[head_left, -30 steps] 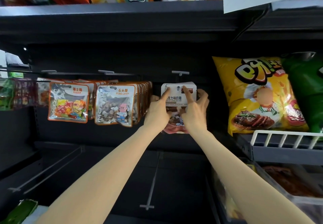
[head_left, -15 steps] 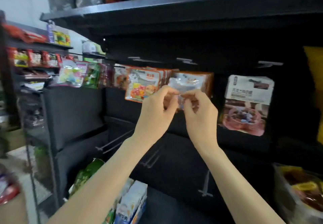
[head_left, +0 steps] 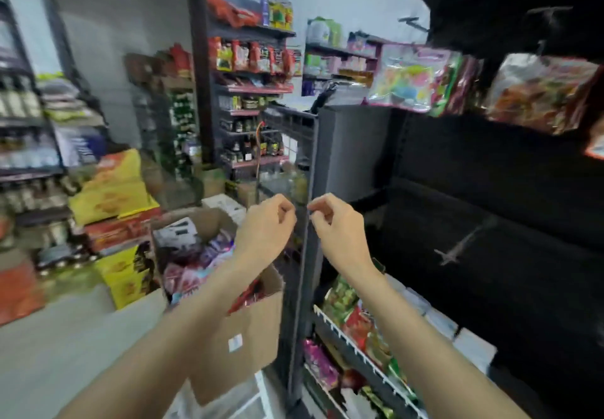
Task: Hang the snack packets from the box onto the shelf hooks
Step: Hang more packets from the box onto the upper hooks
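Your left hand and your right hand were raised side by side in front of the end edge of the dark metal shelf unit, close together but not touching. On each hand the fingers were curled in toward the thumb, and neither held a packet; the picture was too blurred to tell whether the fingertips pinched anything small.

The open brown cardboard box sat on the pale floor below your left forearm, just beside the shelf's end panel. Its flaps stood up, and a heap of red, pink and purple snack packets lay inside it. A small white label showed on its front wall.

Up on the right, colourful snack packets hanging from the shelf hooks formed a row under the dark upper shelf, a clear-fronted pastel one at the near end and a blurred orange-patterned one farther right. Below them a bare grey metal hook stuck out from the black back panel. At the bottom, a white wire rail fenced in green and red packets on the lowest shelf.

Stacked yellow and red cartons stood on the left.
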A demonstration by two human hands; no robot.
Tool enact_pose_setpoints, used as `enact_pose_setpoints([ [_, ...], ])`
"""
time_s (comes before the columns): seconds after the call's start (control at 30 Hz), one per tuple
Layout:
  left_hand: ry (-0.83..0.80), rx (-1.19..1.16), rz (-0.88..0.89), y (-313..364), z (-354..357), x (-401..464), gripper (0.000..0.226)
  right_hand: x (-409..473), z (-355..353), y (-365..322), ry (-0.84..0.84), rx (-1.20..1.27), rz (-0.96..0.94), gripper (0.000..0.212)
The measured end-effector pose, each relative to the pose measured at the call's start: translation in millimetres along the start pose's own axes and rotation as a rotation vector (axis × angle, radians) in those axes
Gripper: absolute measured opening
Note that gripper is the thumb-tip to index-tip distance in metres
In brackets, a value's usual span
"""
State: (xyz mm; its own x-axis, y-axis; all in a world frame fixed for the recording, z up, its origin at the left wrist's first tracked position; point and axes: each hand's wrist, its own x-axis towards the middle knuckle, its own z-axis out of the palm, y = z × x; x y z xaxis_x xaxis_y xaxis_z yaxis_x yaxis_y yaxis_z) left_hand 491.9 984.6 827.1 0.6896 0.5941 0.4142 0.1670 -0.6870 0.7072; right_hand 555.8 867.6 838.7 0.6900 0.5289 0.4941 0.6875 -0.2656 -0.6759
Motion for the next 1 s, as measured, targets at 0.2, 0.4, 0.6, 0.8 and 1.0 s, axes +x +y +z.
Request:
enact_pose_setpoints([
  [0.2, -0.05, 0.087, -0.312, -155.3, -37.6, 23.8, 0.015, 34.9, 166.2, 7.3, -0.285, 0.02, 0.104, 0.02],
  [0.4, -0.116, 0.137, -0.596, -269.8, -31.3, 73.4, 0.027, 82.2, 300.6, 47.4, -0.537, 0.011, 0.211, 0.028],
  [0.6, -0.083, 0.11, -0.863, -367.7, -2.8, 136.3, 0.029, 134.9, 404.2, 91.0, -0.71, 0.004, 0.3, 0.03],
  [0.8, 0.041, -0.094, -1.12, -432.0, 14.2, 184.8, 0.043, 179.7, 472.0, 119.3, -0.804, 0.004, 0.282, 0.066],
  [1.0, 0.14, -0.279, -1.142, -461.5, 25.5, 192.8, 0.062, 195.6, 512.4, 130.4, -0.741, 0.208, 0.282, 0.038],
])
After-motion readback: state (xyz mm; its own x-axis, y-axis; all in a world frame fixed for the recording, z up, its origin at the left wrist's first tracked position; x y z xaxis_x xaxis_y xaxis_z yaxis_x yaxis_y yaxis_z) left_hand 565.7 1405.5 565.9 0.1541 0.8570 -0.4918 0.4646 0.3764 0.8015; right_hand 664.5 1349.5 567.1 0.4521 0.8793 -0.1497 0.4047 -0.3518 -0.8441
